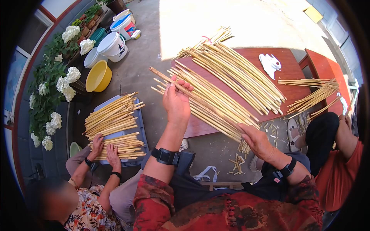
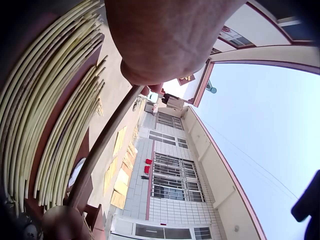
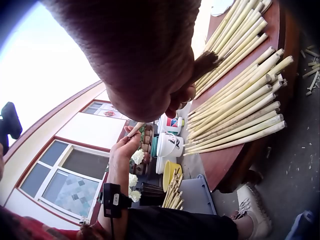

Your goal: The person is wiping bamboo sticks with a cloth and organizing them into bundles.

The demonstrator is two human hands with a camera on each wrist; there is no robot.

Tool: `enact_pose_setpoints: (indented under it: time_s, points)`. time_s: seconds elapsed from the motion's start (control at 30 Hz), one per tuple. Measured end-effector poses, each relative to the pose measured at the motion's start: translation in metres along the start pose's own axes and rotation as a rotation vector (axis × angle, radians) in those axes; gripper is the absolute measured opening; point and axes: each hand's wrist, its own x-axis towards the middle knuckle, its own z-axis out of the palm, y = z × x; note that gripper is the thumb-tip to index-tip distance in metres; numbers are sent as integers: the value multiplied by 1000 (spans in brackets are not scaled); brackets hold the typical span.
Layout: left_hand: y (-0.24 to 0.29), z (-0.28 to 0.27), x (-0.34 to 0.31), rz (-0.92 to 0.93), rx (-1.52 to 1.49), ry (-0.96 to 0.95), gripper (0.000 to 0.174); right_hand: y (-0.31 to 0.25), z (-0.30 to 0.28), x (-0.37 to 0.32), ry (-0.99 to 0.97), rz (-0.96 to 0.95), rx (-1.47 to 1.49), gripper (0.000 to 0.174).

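Observation:
One long brown stalk (image 1: 208, 105) slants across the front of my body, held in both hands. Toward its upper left end my left hand (image 1: 177, 101) grips it, palm turned up and thumb along it. My right hand (image 1: 257, 143) holds the lower right end; its rough tip (image 3: 208, 62) pokes out past the fingers in the right wrist view. Beneath the stalk lies a pile of pale yellow stalks (image 1: 219, 98) on a red-brown table (image 1: 198, 129). Farther back is a second, larger pile (image 1: 239, 73).
At left, another person's hands (image 1: 106, 148) rest on shorter stalks (image 1: 111, 117) over a blue-grey tray (image 1: 140, 129). A yellow basin (image 1: 99, 76) and white buckets (image 1: 112, 47) stand behind. Right are a white cloth (image 1: 269, 64), thin stalks (image 1: 316, 94) and a seated person's knee (image 1: 323, 131). Cut bits (image 1: 237, 163) litter the floor.

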Motion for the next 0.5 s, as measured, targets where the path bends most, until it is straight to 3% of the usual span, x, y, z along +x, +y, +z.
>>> enact_pose_setpoints:
  time_s: [0.07,0.33,0.5]
  points:
    - [-12,5,-14,-127,-2,-22,31,3,2,0,11,-1,30,34]
    - [15,-8,18,-6,-7,58,30,1,2,0,-10,-9,12,36]
    - [-4,-1,-1,-68,27,37,31,3,0,1,30,-19,-67,37]
